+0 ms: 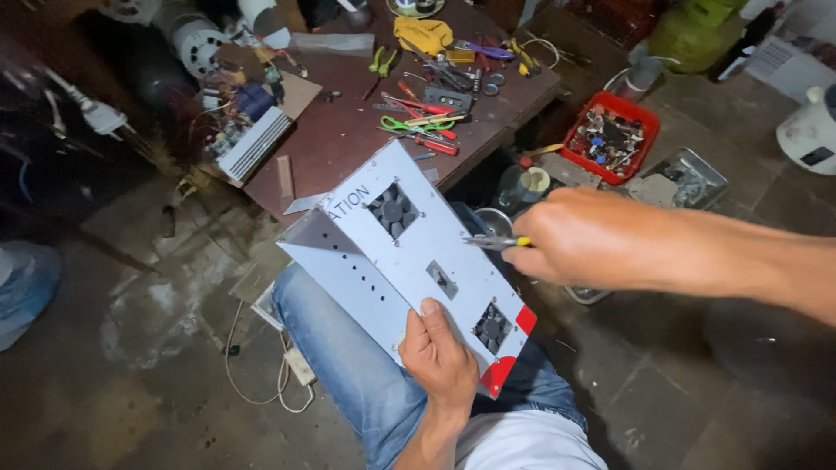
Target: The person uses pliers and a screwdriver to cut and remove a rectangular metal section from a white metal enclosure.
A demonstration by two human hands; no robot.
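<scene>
Pliers going in on the metal case!
Left hand (441, 352) clamps the grey fan casing (409, 261) on the lap; right hand (570, 237), closed around yellow-handled pliers (496, 243), needs steady aim at the panel edge.

A flat grey metal box (409, 265) rests tilted on the person's lap, one end pointing up toward the worktop. It has two small round fans, a little square hole between them, a row of small holes along one side, and a red corner. Small pliers (496, 242) with a yellow handle touch its top.
</scene>
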